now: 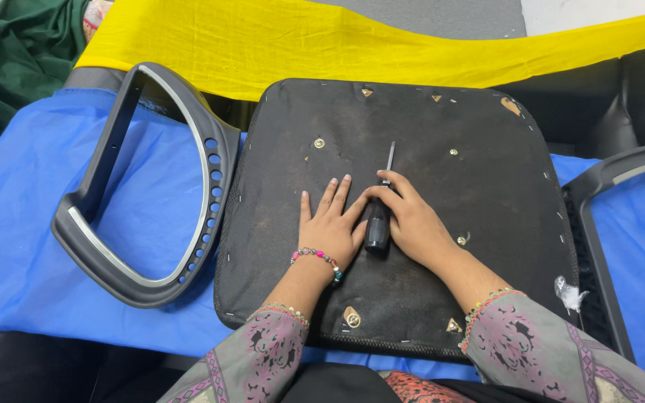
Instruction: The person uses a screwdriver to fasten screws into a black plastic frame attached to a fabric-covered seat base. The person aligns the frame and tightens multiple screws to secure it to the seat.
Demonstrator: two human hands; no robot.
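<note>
A black chair seat pad [442,119] lies underside up on a blue cloth, with brass screw inserts showing across it. A screwdriver [379,216] with a black handle and a thin metal shaft rests on the pad, tip pointing away from me. My left hand [328,227] lies flat on the pad just left of the handle, fingers spread, a beaded bracelet on the wrist. My right hand [412,220] rests over the right side of the handle, thumb and forefinger touching the top of the grip; I cannot tell whether it grips it.
A black and silver chair armrest [151,276] lies on the blue cloth [16,224] left of the pad. A second armrest [599,224] sits at the right edge. A yellow cloth [263,37] lies behind, green fabric [16,45] at the far left.
</note>
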